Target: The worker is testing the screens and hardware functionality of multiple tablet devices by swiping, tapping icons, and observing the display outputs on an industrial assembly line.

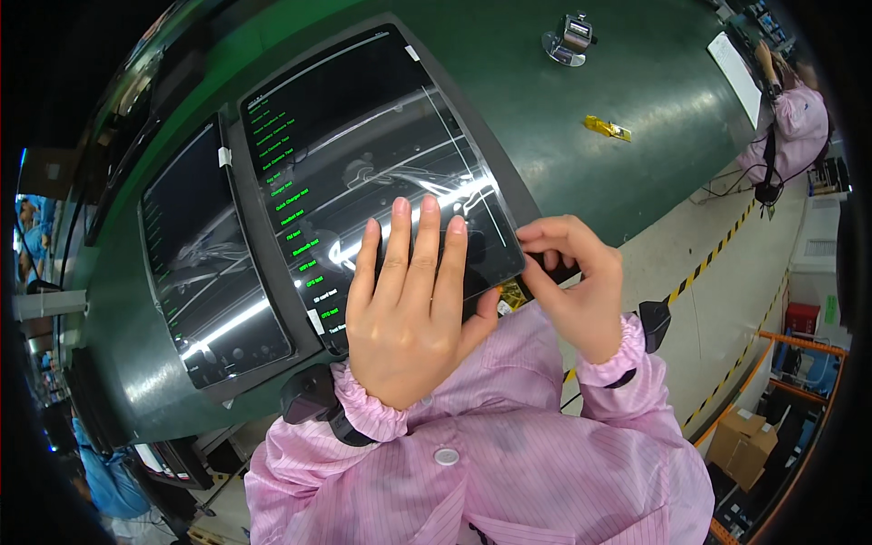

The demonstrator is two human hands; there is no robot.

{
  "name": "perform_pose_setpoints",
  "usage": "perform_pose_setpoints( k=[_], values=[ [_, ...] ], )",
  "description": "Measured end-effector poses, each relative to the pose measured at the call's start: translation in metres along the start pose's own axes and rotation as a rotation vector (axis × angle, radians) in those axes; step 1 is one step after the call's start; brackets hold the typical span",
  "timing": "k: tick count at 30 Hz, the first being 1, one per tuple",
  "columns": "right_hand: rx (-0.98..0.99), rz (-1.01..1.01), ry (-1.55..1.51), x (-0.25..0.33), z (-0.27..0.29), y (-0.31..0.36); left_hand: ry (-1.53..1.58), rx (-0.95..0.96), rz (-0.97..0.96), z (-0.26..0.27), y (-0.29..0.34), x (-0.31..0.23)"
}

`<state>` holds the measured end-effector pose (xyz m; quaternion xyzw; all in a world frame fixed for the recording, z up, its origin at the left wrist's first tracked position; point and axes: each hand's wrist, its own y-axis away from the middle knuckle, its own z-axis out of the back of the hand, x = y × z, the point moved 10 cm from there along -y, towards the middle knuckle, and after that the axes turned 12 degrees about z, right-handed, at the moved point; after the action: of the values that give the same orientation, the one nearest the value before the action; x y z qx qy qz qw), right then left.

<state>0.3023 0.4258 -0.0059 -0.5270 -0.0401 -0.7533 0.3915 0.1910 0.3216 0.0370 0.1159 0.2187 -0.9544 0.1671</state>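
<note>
A large black tablet (pixel 363 109) lies tilted on a dark grey mat, its lit screen showing a list of green and white lines. My left hand (pixel 411 313) rests on the lower part of this screen, fingers stretched out and slightly apart. At the tablet's near right corner, the thumb and forefinger of my right hand (pixel 577 282) pinch together at the edge. Whether a thin film is also between them cannot be made out. A bit of shiny yellow material (pixel 513 293) peeks out below that edge. To the left lies a second tablet (pixel 204 227) with a similar screen.
The green tabletop (pixel 518 109) carries a metal tally counter (pixel 576 33) and a crumpled yellow strip (pixel 607 128) beyond the tablets. A person in pink (pixel 799 118) works at the far right. An orange-framed rack with a cardboard box (pixel 743 447) stands on the floor at right.
</note>
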Motion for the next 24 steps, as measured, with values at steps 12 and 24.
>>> perform_pose_setpoints(
  k=[12,24],
  values=[
    [0.100,0.210,-0.073,0.012,-0.002,-0.003,0.004,0.000,-0.007,0.000,-0.001,-0.002],
    [0.179,0.221,0.074,0.013,0.026,-0.032,0.030,-0.055,-0.034,0.000,-0.008,0.003]
  ],
)
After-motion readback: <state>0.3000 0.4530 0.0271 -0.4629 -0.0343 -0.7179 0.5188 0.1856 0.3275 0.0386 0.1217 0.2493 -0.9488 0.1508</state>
